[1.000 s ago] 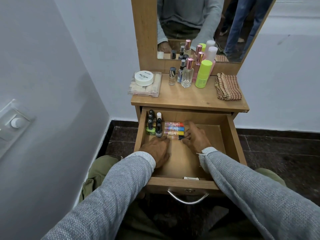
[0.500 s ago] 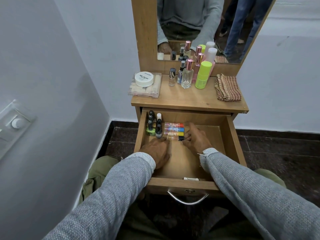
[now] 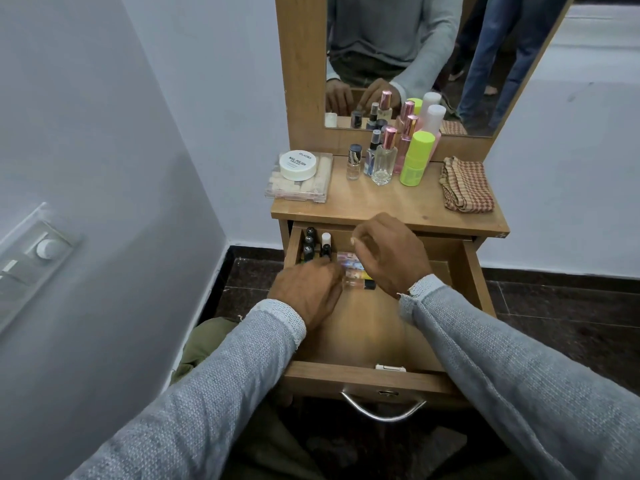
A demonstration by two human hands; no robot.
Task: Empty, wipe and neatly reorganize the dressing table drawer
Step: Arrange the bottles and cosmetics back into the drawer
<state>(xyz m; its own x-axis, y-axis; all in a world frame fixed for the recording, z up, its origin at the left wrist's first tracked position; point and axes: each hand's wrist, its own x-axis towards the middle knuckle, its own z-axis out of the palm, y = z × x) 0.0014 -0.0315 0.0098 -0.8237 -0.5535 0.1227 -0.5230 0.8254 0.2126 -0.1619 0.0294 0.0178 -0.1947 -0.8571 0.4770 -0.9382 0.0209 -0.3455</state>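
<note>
Head view, open drawer (image 3: 363,377) under the worktop (image 3: 381,209), left hand (image 3: 308,289) flat by small tubes (image 3: 358,280), right hand (image 3: 391,254) lifted with fingers curled, grip unclear, white tub (image 3: 298,164) reads "NAIL POLISH".

Room corner: pale blue-white walls (image 3: 214,98); dark polished stone floor (image 3: 554,306) with matching skirting; wooden dressing table (image 3: 381,209) with framed mirror (image 3: 433,46) against far wall; switch panel (image 3: 31,258) on left wall.
</note>
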